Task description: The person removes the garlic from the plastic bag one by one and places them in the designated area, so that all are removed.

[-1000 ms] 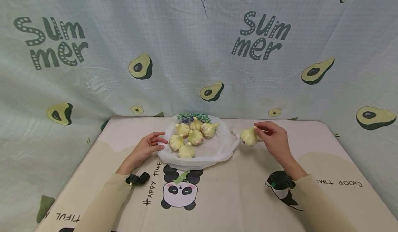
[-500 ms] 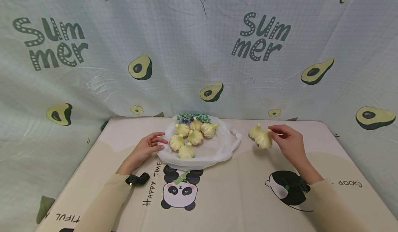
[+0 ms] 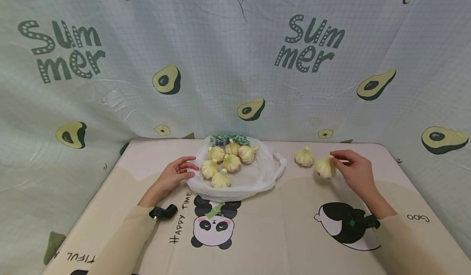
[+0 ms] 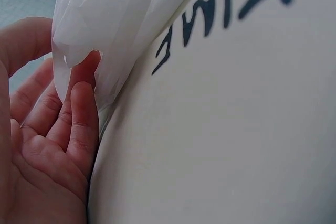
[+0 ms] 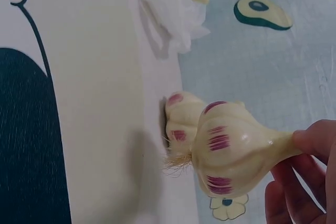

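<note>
My right hand pinches a garlic bulb by its neck, low above the table at the right. In the right wrist view the held bulb shows purple streaks and stringy roots, with thumb and fingers at its stem. Another garlic bulb stands on the table just left of it. Several more garlic bulbs lie on a spread white plastic bag. At the bag's left side rests my left hand, fingers relaxed and thumb apart. In the left wrist view, thin film drapes over its fingertips.
The table has a cover printed with a panda and lettering. Directly behind it hangs an avocado-print curtain. The bag's loose right edge reaches close to the standing bulb.
My right hand has carried its garlic bulb rightward, away from the bag and past the standing bulb, which now shows fully. The left hand and the bag's bulbs stay in place.
</note>
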Demonstrator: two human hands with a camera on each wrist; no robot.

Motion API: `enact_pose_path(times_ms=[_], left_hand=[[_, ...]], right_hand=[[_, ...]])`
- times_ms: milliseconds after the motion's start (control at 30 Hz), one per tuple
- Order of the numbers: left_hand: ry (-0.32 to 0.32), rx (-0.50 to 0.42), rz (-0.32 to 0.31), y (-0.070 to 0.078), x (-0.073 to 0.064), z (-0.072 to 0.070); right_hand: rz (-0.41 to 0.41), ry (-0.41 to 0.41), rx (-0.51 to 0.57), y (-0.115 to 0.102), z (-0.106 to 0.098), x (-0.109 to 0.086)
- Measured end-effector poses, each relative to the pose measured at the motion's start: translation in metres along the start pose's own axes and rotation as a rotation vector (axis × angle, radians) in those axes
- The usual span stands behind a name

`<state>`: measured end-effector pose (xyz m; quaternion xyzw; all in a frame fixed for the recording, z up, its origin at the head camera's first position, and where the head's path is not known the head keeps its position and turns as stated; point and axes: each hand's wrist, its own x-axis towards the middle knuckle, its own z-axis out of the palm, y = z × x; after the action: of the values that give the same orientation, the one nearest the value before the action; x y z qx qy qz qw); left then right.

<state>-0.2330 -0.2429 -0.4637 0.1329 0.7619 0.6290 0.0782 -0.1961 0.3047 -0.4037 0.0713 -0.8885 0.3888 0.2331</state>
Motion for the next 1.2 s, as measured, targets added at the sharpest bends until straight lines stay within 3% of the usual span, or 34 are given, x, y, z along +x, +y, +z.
enact_pose_path(times_ms=[600,1033,1200], left_hand=[[0.004,0.030,-0.003,0.000,0.000,0.000],[0.008,0.041,-0.010,0.001,-0.001,-0.001],[0.012,0.041,-0.014,0.000,-0.001,-0.001]], right_hand=[[0.055,0.030,-0.059,0.010,-0.002,0.006],[-0.033,0.106,-0.068,0.014,0.009,0.009],[-0.023,0.129,-0.048,0.016,0.015,0.011]])
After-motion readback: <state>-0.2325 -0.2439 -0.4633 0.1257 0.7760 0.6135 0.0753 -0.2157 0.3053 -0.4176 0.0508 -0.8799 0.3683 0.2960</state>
